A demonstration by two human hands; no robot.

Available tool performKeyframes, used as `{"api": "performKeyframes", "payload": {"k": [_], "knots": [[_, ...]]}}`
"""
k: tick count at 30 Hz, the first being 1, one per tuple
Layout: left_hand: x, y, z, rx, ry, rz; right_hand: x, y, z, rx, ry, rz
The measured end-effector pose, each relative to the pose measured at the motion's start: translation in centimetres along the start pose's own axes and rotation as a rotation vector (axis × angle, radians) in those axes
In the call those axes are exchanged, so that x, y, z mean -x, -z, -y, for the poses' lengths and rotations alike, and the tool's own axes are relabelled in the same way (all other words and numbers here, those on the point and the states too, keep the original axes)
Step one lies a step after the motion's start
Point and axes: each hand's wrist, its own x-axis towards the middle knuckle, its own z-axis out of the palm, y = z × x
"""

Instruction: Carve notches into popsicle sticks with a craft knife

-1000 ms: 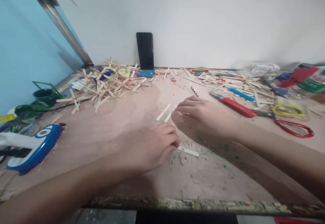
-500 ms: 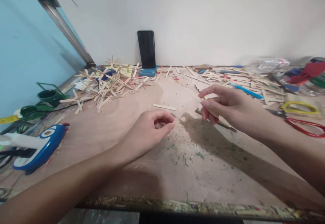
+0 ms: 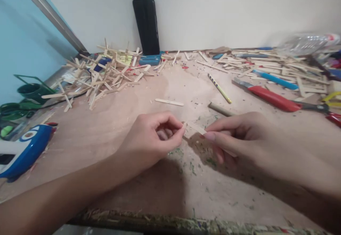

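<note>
A short wooden craft stick [image 3: 195, 128] is held between both hands just above the worn tabletop [image 3: 112, 128]. My left hand [image 3: 153, 137] pinches its left end with thumb and forefinger, the other fingers curled in. My right hand [image 3: 239, 139] pinches its right end, fingers pressed together. Another loose stick [image 3: 169, 102] lies flat on the table just beyond my hands. A striped pencil [image 3: 220, 89] and a dull rod [image 3: 220, 110] lie to the right of it.
A heap of glued stick crosses [image 3: 103, 75] sits back left, loose sticks [image 3: 269, 68] back right. A black phone [image 3: 146, 25] leans on the wall. Red-handled scissors [image 3: 277, 101] lie at right, a blue and white glue gun [image 3: 21, 151] at left beside green pots [image 3: 29, 92].
My hands have come together and now both pinch one short stick. The right hand dropped from its raised position. The view has shifted closer and lower over the table.
</note>
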Motion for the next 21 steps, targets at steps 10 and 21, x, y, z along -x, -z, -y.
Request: {"api": "performKeyframes", "payload": {"k": [10,21], "knots": [[0.8,0.4,1.0,-0.314,-0.405,-0.040,0.7,-1.6,-0.2,-0.033,0.002,-0.016],[0.6,0.5,0.7,-0.345,-0.411,0.006,0.4,-1.0,0.0,0.122,0.108,-0.056]]}}
